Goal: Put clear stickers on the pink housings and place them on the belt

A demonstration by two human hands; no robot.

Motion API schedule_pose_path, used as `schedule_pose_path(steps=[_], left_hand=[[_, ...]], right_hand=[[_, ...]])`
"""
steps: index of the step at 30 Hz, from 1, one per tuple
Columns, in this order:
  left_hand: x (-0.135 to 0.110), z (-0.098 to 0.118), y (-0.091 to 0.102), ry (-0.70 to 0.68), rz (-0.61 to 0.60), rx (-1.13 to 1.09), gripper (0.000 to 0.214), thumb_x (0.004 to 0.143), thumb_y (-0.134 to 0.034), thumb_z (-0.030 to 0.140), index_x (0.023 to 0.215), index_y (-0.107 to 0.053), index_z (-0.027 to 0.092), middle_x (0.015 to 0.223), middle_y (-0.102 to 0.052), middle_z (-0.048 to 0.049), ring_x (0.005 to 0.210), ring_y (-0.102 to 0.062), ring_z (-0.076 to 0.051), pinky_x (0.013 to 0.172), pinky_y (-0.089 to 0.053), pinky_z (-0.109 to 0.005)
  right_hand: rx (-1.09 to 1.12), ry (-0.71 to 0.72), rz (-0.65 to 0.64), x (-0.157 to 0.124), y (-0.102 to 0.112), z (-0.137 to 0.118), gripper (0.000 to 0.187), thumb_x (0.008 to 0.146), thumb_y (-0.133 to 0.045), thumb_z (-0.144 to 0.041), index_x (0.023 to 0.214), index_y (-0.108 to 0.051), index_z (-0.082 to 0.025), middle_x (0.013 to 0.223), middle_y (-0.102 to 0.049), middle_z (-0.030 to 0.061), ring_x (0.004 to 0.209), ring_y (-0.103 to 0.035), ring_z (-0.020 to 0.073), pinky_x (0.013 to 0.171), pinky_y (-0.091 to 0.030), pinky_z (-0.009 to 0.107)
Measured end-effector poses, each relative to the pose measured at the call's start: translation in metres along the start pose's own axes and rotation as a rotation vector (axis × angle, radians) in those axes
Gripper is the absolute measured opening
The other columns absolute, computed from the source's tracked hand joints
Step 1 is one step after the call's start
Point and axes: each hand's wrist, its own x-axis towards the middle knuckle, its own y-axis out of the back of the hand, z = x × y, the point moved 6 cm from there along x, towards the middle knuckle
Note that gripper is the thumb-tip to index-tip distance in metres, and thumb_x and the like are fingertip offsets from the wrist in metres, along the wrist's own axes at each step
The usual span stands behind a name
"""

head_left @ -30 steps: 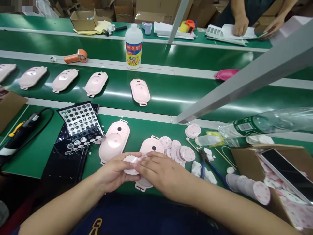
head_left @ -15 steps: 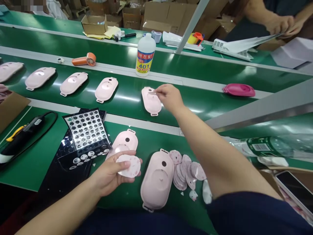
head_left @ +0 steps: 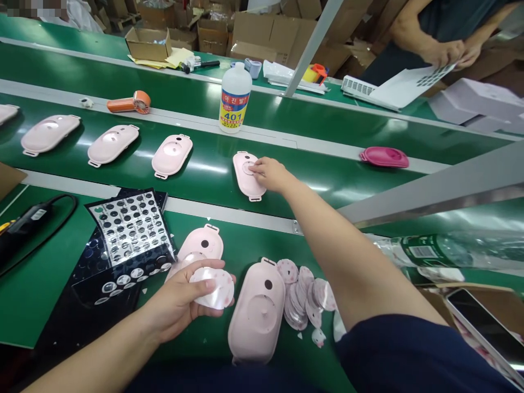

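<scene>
My left hand (head_left: 174,305) holds a round pink patterned disc (head_left: 213,287) above the near table, fingers curled round its edge. My right hand (head_left: 268,172) reaches out over the green conveyor and presses its fingertips on a pink oval shell (head_left: 244,173). Whether anything is pinched under those fingers is hidden. A second pink shell (head_left: 257,315) lies in front of me, and a third shell (head_left: 200,250) lies just left of it. A fanned pile of pink discs (head_left: 305,295) sits to the right of the near shell.
More pink shells (head_left: 172,155) ride the conveyor to the left. A sheet of round stickers (head_left: 129,224) lies at left beside a black tool (head_left: 24,226). A white 401 bottle (head_left: 234,98), an orange fan (head_left: 130,102) and a magenta shell (head_left: 385,157) stand further off. Another person's hands (head_left: 448,52) handle a sheet.
My right hand left the disc, stretched out to the shell on the conveyor and now presses down on it. My left hand kept the disc and barely moved.
</scene>
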Motion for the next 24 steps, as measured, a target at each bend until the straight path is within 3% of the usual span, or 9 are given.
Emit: schedule_pose_path(steps=[3, 5, 7, 10, 15, 17, 20, 24], left_hand=[[0.002, -0.002, -0.003, 0.012, -0.002, -0.011, 0.065, 0.055, -0.095, 0.031, 0.108, -0.061, 0.016, 0.101, -0.071, -0.0118, 0.075, -0.073, -0.027, 0.054, -0.061, -0.025], [0.002, -0.002, -0.002, 0.011, 0.009, -0.006, 0.064, 0.055, -0.095, 0.031, 0.107, -0.061, 0.016, 0.100, -0.071, -0.0113, 0.075, -0.073, -0.026, 0.054, -0.061, -0.024], [0.002, -0.002, -0.001, 0.007, 0.030, 0.004, 0.063, 0.056, -0.095, 0.030, 0.108, -0.061, 0.016, 0.102, -0.071, -0.0116, 0.076, -0.072, -0.025, 0.056, -0.061, -0.024], [0.002, -0.002, -0.001, 0.003, 0.051, 0.010, 0.065, 0.056, -0.095, 0.030, 0.109, -0.061, 0.015, 0.104, -0.071, -0.0125, 0.077, -0.072, -0.024, 0.056, -0.061, -0.024], [0.003, -0.004, -0.005, 0.016, 0.037, 0.012, 0.067, 0.054, -0.096, 0.030, 0.109, -0.060, 0.015, 0.101, -0.071, -0.0123, 0.075, -0.073, -0.025, 0.056, -0.061, -0.025], [0.002, -0.004, -0.004, 0.008, 0.037, 0.010, 0.066, 0.055, -0.095, 0.030, 0.109, -0.060, 0.015, 0.102, -0.071, -0.0119, 0.076, -0.073, -0.025, 0.056, -0.062, -0.025], [0.001, -0.003, 0.002, -0.011, 0.056, 0.015, 0.061, 0.059, -0.093, 0.029, 0.109, -0.061, 0.016, 0.105, -0.071, -0.0120, 0.079, -0.073, -0.025, 0.057, -0.062, -0.024], [0.000, -0.005, 0.004, -0.015, 0.061, 0.018, 0.057, 0.063, -0.091, 0.026, 0.111, -0.060, 0.016, 0.107, -0.070, -0.0132, 0.081, -0.073, -0.025, 0.057, -0.062, -0.024]], right_hand=[[-0.073, 0.047, -0.033, 0.001, 0.002, -0.003, 0.051, 0.088, -0.041, -0.009, 0.130, -0.065, -0.024, 0.139, -0.058, 0.0068, 0.130, -0.049, 0.0241, 0.116, -0.026, 0.051], [-0.154, 0.073, -0.051, -0.003, 0.005, 0.000, 0.058, 0.084, -0.041, -0.001, 0.131, -0.063, -0.026, 0.139, -0.060, 0.0035, 0.135, -0.044, 0.0229, 0.120, -0.011, 0.057], [-0.211, 0.101, -0.088, -0.008, 0.007, 0.003, 0.064, 0.082, -0.040, 0.002, 0.136, -0.059, -0.026, 0.141, -0.059, 0.0017, 0.140, -0.039, 0.0225, 0.120, -0.005, 0.058], [-0.198, 0.120, -0.121, -0.012, 0.009, 0.001, 0.064, 0.083, -0.039, 0.001, 0.137, -0.058, -0.028, 0.144, -0.056, 0.0002, 0.141, -0.038, 0.0229, 0.120, -0.005, 0.059], [-0.139, -0.030, -0.061, -0.001, 0.016, -0.006, 0.045, 0.091, -0.040, -0.015, 0.120, -0.072, -0.028, 0.141, -0.057, 0.0060, 0.129, -0.048, 0.0288, 0.109, -0.031, 0.054], [-0.164, -0.063, -0.088, 0.003, 0.014, -0.007, 0.044, 0.088, -0.043, -0.012, 0.116, -0.074, -0.027, 0.132, -0.062, 0.0090, 0.122, -0.053, 0.0296, 0.105, -0.034, 0.053], [-0.205, -0.076, -0.131, 0.003, 0.009, -0.003, 0.049, 0.081, -0.047, -0.005, 0.114, -0.074, -0.028, 0.122, -0.068, 0.0086, 0.118, -0.057, 0.0311, 0.109, -0.025, 0.062], [-0.227, -0.044, -0.192, -0.011, 0.004, 0.004, 0.062, 0.081, -0.043, -0.001, 0.131, -0.063, -0.032, 0.139, -0.060, 0.0042, 0.136, -0.044, 0.0323, 0.113, -0.007, 0.072]])
